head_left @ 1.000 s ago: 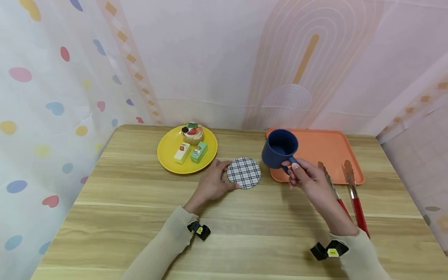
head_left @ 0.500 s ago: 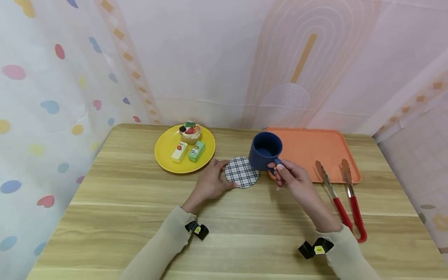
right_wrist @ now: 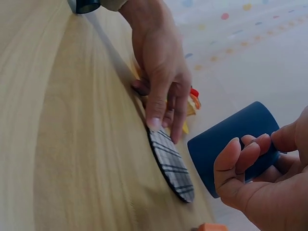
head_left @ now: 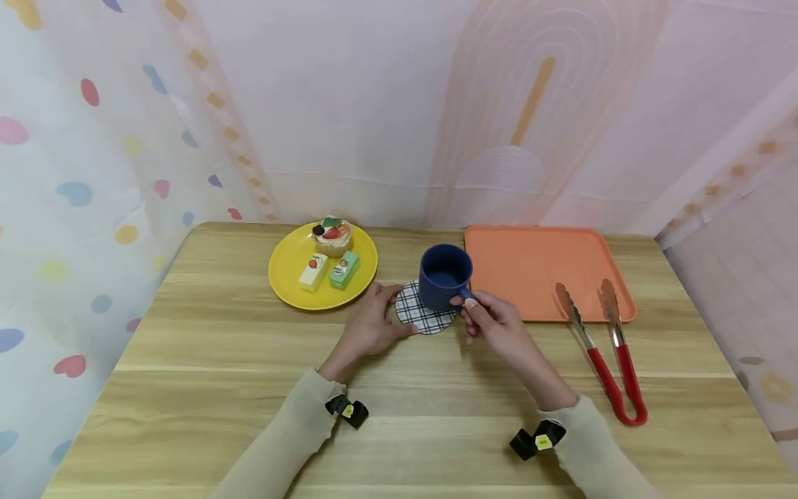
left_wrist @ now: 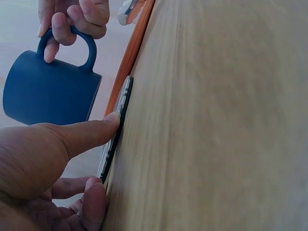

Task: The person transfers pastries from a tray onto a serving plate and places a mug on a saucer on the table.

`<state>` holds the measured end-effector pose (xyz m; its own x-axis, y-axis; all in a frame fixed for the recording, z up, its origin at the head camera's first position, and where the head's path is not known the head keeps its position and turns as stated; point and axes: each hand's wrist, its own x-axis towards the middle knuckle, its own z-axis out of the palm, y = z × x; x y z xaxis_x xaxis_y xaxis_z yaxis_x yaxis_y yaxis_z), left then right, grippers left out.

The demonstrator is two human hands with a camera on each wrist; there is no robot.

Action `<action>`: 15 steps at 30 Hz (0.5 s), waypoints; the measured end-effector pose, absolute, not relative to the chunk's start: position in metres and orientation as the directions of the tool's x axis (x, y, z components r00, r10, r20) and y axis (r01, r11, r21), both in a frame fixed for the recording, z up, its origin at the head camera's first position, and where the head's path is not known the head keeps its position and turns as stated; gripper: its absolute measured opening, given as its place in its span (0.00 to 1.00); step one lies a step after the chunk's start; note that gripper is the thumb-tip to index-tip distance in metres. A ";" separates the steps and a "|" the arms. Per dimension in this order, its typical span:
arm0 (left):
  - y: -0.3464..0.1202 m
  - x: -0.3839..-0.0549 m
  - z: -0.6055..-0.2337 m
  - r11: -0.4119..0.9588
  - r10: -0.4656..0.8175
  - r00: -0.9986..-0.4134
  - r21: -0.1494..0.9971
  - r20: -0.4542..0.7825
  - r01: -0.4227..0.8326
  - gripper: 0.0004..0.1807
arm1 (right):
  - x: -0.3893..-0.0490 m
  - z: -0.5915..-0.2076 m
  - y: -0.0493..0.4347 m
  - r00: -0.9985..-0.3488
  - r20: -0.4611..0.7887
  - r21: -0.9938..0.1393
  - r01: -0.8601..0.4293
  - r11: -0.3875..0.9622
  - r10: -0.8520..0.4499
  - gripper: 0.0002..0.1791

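My right hand (head_left: 492,322) grips a dark blue mug (head_left: 445,277) by its handle (left_wrist: 86,53). In both wrist views the mug hangs just above a round plaid coaster (head_left: 430,319), with a gap between them. The coaster lies flat on the wooden table (head_left: 386,443), partly hidden by the mug in the head view. My left hand (head_left: 372,322) holds the coaster's left side, the thumb on the near edge and the fingers on the far edge.
Left of the coaster, a yellow plate (head_left: 287,277) bears a fruit-topped cupcake (head_left: 332,237), a cream cake piece (head_left: 314,272) and a green one (head_left: 344,270). An orange tray (head_left: 530,263) lies at the back right. Red-handled tongs (head_left: 614,381) rest with their tips on it.
My right hand has carried the mug leftward from over the tray's edge to above the coaster. My left hand has stayed at the coaster. The head view has shifted slightly.
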<state>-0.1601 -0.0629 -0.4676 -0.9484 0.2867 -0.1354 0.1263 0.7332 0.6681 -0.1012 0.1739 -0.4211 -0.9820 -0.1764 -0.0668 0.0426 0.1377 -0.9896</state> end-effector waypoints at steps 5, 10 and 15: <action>-0.064 -0.160 -0.468 0.729 0.297 -0.948 0.668 -0.115 0.148 0.46 | -0.101 -0.426 0.167 -0.981 -0.068 -0.988 0.040 0.151 -0.182 0.18; -0.065 -0.160 -0.469 0.731 0.294 -0.949 0.666 -0.111 0.148 0.46 | -0.101 -0.431 0.162 -0.977 -0.069 -0.987 0.037 0.159 -0.203 0.18; -0.065 -0.159 -0.468 0.735 0.288 -0.951 0.663 -0.110 0.146 0.46 | -0.101 -0.436 0.158 -0.975 -0.077 -0.985 0.042 0.168 -0.211 0.17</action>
